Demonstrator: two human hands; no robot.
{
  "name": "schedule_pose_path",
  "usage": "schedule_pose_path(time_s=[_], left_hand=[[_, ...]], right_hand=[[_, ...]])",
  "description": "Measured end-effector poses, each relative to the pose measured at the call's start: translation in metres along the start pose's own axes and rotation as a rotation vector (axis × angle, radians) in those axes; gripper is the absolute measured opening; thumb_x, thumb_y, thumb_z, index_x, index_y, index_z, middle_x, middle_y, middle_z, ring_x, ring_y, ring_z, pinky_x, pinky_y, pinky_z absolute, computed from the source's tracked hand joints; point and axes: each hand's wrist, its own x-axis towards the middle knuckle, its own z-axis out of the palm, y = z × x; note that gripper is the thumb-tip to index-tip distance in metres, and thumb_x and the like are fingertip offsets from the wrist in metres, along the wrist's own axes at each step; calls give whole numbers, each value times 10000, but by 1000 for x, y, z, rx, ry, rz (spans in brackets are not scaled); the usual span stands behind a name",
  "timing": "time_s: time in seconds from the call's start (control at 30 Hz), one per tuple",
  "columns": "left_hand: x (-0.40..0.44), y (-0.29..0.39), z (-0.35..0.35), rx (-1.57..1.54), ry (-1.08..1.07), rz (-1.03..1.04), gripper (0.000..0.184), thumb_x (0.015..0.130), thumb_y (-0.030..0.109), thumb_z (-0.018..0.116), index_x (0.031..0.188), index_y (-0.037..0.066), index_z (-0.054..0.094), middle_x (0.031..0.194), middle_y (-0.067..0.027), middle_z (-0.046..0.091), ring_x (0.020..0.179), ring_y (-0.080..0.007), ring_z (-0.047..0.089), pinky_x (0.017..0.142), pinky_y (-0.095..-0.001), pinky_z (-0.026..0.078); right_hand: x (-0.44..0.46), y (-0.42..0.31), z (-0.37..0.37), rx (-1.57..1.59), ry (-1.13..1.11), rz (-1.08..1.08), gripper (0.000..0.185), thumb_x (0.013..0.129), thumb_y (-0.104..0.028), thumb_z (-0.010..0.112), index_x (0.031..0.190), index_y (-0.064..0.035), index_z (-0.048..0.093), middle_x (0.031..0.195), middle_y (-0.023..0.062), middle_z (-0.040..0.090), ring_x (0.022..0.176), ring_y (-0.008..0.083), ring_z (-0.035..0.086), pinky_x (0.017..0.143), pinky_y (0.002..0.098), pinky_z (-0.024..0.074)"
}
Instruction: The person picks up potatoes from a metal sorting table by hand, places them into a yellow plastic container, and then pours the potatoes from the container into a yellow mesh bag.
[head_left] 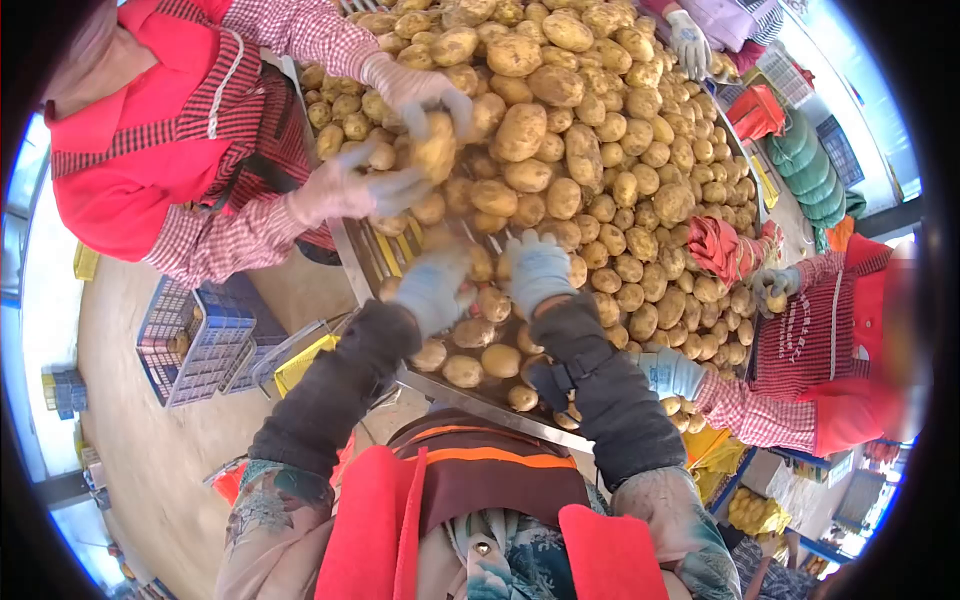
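Observation:
Both my hands wear light blue gloves with dark sleeve covers and reach over the near edge of a potato heap [600, 190]. My left hand [435, 290] is smeared by motion beside a few potatoes, so its fingers do not show clearly. To its right, my right hand [540, 272] lies over the potatoes with fingers apart and stretched forward, gripping nothing that I can see. Between and below the hands lie loose potatoes [474, 333] on the metal sorting table [490, 407]. A slatted part [395, 252] of the table shows left of my left hand.
At left, a co-worker's gloved hands [395, 185] hold a large potato [434, 148]. Another co-worker's hands [672, 374] are at the right edge, near a red cloth [715, 245]. A further gloved hand [688, 45] is at the far side. Blue crates [205, 335] stand on the floor.

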Motion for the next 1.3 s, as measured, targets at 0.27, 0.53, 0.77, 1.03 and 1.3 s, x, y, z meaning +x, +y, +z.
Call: schedule_pose_path(time_s=[0.27,0.53,0.77,1.03,1.3], left_hand=[[-81,47,44,-1558,340,-142,605,930,302,594,1444,169,305,1339,-44,471,1175,-213,510,978,-414,427],[-55,18,17,-1973,198,-535,588,940,493,522,1439,260,316,1196,14,536,963,-144,549,889,-381,476],[-61,3,32,-2240,103,-248,549,895,563,551,1291,188,494,1023,3,637,898,-82,598,770,-323,504],[-83,26,10,-2261,-82,-222,589,876,482,607,1340,164,434,1280,-61,532,1172,-236,533,924,-440,472],[-197,-27,-16,-1854,351,-322,396,920,328,568,1185,35,550,1132,-128,614,1058,-257,600,912,-404,485]], right_hand=[[-59,6,-3,808,178,-80,338,846,-242,646,1136,-79,590,1029,154,629,989,307,612,851,397,484],[-6,-46,16,692,372,-244,312,853,-267,591,1128,-118,594,1068,157,609,1007,367,566,869,443,448],[-59,-83,13,400,361,-480,342,774,-171,643,1093,-53,601,1122,136,594,1060,338,549,895,428,444],[-86,-49,2,1084,351,-292,340,929,-289,522,1123,-19,596,1133,191,575,1058,339,571,920,400,464],[-56,11,21,1138,290,-65,236,898,-135,543,1073,12,604,952,174,627,897,346,605,804,427,496]])
